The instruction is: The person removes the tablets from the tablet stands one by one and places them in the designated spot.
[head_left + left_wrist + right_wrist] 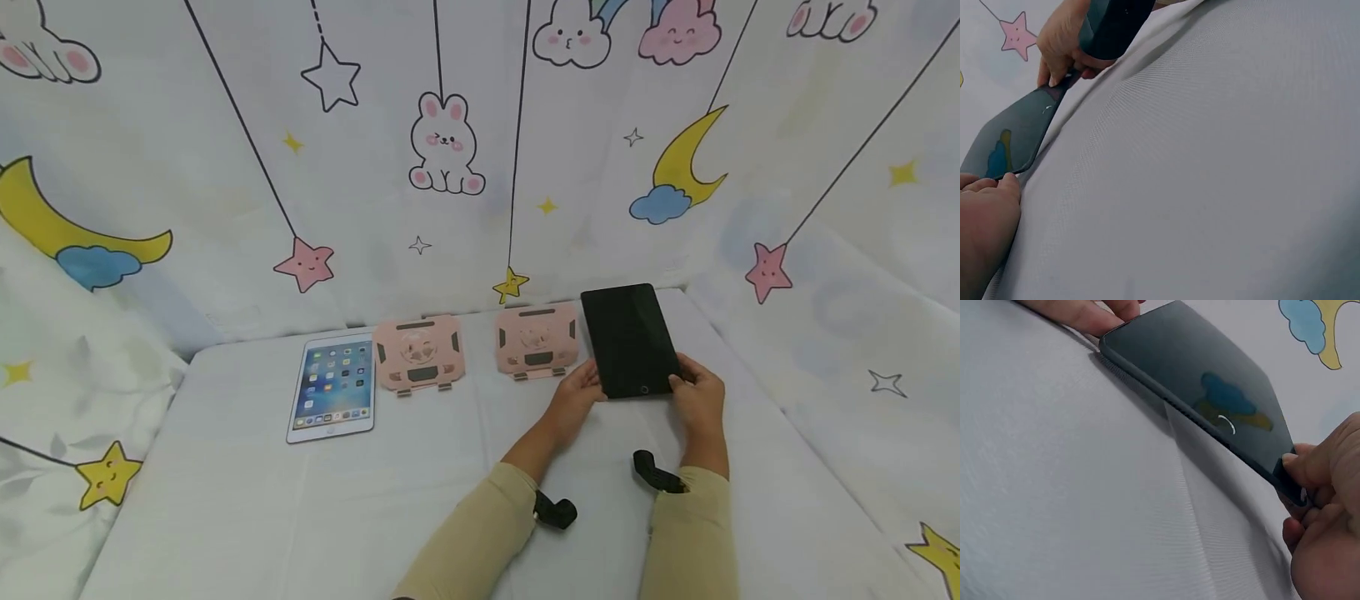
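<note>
A black tablet (pixel 632 342) with a dark screen and a round home button is held between both hands at the right rear of the table. My left hand (pixel 576 402) grips its lower left corner. At the lower right corner my right hand (pixel 699 398) pinches it, the thumb (pixel 1304 465) lying on the screen side and the fingers curled beneath. In the right wrist view the tablet's near edge is raised off the cloth. Its back is hidden.
Two pink tablet cases (pixel 420 350) (pixel 536 337) lie at the table's back edge. Left of them is a white tablet (pixel 333 385) with its screen lit. White cloth (pixel 360 508) covers the table, and a printed curtain (pixel 360 192) hangs behind it.
</note>
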Available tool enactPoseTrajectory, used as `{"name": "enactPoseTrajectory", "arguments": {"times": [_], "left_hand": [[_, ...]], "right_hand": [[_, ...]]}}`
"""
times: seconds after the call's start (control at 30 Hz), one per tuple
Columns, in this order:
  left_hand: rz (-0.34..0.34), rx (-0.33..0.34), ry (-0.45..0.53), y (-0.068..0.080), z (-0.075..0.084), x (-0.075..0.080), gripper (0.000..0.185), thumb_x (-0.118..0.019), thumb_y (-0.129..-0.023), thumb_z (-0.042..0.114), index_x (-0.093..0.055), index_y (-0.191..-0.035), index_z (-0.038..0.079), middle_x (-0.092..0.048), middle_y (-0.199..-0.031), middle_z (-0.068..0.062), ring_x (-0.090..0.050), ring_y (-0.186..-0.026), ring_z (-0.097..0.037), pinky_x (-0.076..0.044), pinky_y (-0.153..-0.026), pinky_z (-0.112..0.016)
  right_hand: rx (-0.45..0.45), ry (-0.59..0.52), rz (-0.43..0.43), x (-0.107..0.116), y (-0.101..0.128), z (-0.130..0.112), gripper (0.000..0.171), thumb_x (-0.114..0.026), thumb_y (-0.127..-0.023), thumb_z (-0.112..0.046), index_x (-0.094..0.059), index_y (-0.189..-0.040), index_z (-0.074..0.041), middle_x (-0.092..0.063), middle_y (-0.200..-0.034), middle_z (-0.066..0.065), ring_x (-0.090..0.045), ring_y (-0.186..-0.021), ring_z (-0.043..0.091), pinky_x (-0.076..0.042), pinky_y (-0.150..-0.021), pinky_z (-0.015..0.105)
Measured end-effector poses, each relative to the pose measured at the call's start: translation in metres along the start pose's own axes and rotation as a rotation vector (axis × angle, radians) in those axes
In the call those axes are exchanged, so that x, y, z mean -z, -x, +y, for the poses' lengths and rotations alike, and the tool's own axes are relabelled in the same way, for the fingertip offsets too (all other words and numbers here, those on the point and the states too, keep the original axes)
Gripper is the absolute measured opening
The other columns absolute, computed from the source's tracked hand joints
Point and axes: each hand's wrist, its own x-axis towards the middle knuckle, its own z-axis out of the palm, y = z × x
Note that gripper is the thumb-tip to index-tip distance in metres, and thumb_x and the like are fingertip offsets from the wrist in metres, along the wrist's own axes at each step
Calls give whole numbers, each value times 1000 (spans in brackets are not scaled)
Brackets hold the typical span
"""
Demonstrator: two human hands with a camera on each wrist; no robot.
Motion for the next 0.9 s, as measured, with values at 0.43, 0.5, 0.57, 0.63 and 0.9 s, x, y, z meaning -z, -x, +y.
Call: {"name": "enactPoseTrajectory", "arguments": {"times": [0.43,0.5,0.57,0.63,0.9], "left_hand": [[-54,46,82,0,0,11,83,-51,-92,-5,-8,-162,-2,-10,-172,-18,-11,-160,-33,-17,-129,-44],[-68,51,90,0,-1,12,84,-52,-92,-5,-6,-163,-1,-8,-172,-17,-10,-160,-32,-16,-129,-43],[-78,53,90,2,-1,12,84,-52,-93,-4,-7,-163,0,-8,-172,-17,-9,-160,-32,-15,-130,-44],[-82,57,87,3,0,12,83,-52,-93,-3,-8,-163,0,-8,-172,-17,-9,-160,-32,-14,-130,-44],[-57,58,39,1,3,5,81,-53,-95,-1,-10,-164,5,-13,-172,-15,-15,-160,-31,-17,-130,-44]], "right_hand": [[59,101,-35,-10,-4,1,48,-48,-103,-4,-46,-151,-2,-52,-150,25,-50,-137,35,-43,-111,44],[53,111,-14,-11,-3,1,49,-49,-103,-5,-46,-152,-3,-54,-148,24,-51,-136,35,-42,-112,47],[47,118,14,-12,-2,2,50,-50,-103,-5,-46,-153,-4,-56,-145,23,-53,-134,35,-42,-112,47],[45,119,46,-13,-1,2,51,-52,-102,-5,-46,-153,-6,-60,-142,22,-56,-130,34,-43,-111,47],[-4,130,124,-14,3,-1,48,-56,-101,-6,-53,-149,-13,-63,-140,17,-58,-129,34,-41,-116,48]]}}
